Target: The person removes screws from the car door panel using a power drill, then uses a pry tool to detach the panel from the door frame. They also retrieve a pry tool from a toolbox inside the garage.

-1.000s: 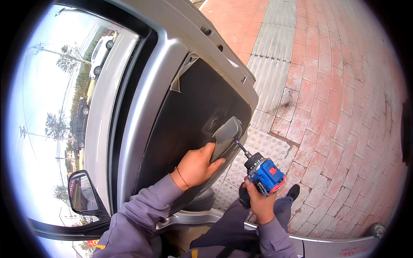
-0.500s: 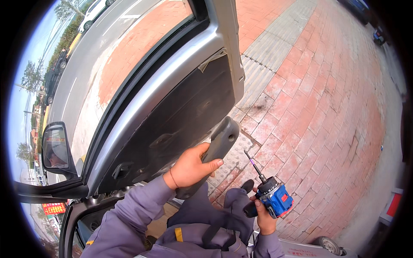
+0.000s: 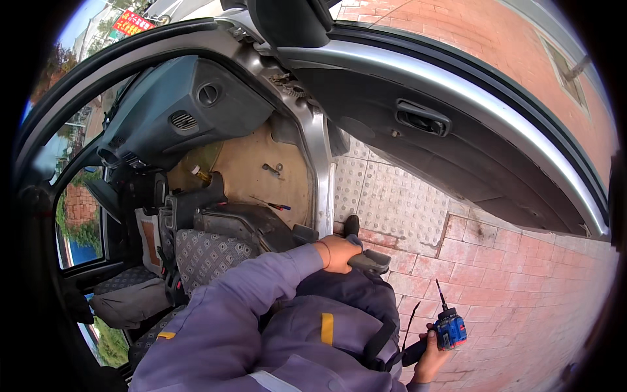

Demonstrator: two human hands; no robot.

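My left hand (image 3: 339,253) is closed around a dark grey plastic door armrest (image 3: 372,262), held low in front of my legs at the vehicle's door sill. One end of it sticks out past my fingers to the right. My right hand (image 3: 432,359) grips a blue and black cordless drill (image 3: 450,328) by its handle, out over the paving. Its long bit points away from me. Beyond my hands, the van's open door (image 3: 470,140) shows its dark inner panel, with a recessed inside handle (image 3: 423,118) in it.
At left lies the cab, with a patterned seat (image 3: 212,261), a grey dashboard (image 3: 170,117) and a tan floor (image 3: 255,170). A screwdriver-like tool (image 3: 279,206) and small loose parts (image 3: 272,170) rest on that floor. Red brick paving (image 3: 503,281) spreads to the right.
My view has swung left toward the cab. My left hand has brought the armrest lower and nearer the door sill. The drill stays in my right hand.
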